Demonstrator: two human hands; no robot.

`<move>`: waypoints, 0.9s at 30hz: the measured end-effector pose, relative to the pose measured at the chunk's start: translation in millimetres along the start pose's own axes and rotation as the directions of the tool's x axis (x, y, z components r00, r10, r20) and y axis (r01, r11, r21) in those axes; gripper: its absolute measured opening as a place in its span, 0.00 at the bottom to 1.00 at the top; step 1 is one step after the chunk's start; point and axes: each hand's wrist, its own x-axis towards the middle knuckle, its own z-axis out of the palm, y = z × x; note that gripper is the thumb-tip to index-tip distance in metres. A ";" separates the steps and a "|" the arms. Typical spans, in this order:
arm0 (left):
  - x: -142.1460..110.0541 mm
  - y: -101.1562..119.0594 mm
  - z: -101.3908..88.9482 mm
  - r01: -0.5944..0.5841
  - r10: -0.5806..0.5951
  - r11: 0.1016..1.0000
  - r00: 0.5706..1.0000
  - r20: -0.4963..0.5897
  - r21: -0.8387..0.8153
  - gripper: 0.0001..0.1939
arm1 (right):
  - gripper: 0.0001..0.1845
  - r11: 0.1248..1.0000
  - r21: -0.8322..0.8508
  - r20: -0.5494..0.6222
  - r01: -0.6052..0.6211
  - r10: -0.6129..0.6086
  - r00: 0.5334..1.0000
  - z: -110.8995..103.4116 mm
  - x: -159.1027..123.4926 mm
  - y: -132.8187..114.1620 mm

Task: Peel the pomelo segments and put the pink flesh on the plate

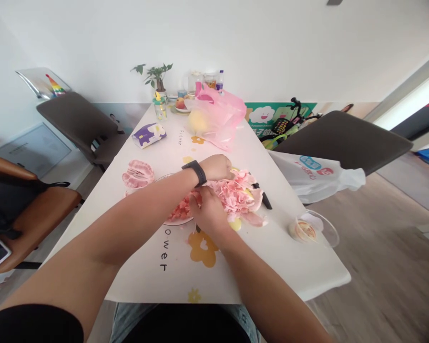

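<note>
The left hand point(216, 167), with a black band on its wrist, curves over a heap of pink pomelo membrane point(234, 195); its fingers are hidden, so I cannot tell if it grips. The right hand point(207, 209) is narrowly closed on the pomelo flesh point(180, 208), which sits on a white plate point(171, 222) on the desk point(260, 257). A pomelo segment cluster point(137, 174) lies just beside the plate. A black-handled knife point(262, 196) lies by the heap. Farther up stand a pink plastic bag point(223, 114), a yellow pomelo point(197, 121) and a tissue packet point(148, 135).
</note>
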 end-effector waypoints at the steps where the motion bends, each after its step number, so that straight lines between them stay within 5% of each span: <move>1: 0.6 -2.8 -0.7 -0.005 0.005 1.000 1.000 0.010 -0.020 0.15 | 0.16 0.999 0.032 -0.011 0.000 0.001 1.000 0.1 -0.1 0.2; 5: -2.0 -12.1 -2.3 -0.024 0.025 0.996 1.000 0.014 -0.082 0.04 | 0.15 0.991 0.133 -0.049 -0.004 0.010 0.999 1.2 1.0 3.1; 9: -7.1 -15.4 -0.7 -0.022 0.019 0.997 0.999 -0.037 -0.070 0.20 | 0.13 0.984 0.178 -0.067 -0.008 0.020 0.998 2.4 2.2 3.6; 14: -6.4 -15.5 6.6 -0.009 -0.003 0.988 0.997 -0.080 -0.155 0.12 | 0.10 0.976 0.210 -0.047 -0.050 0.061 0.997 -0.5 0.9 -1.4; 18: -6.3 -15.0 4.1 -0.011 -0.015 0.972 0.994 -0.108 -0.236 0.19 | 0.17 0.918 0.367 0.003 -0.149 0.159 0.987 -5.3 2.0 -0.1; 22: -28.1 -15.4 -12.4 -0.022 -0.044 0.948 0.979 -0.201 -0.316 0.12 | 0.21 0.691 0.684 0.093 -0.232 0.234 0.968 -8.8 6.9 8.2; 27: -101.8 -34.0 -22.7 -0.017 -0.189 0.886 0.899 -0.394 -0.463 0.12 | 0.24 0.333 0.896 0.241 -0.293 0.191 0.952 -16.9 10.4 10.1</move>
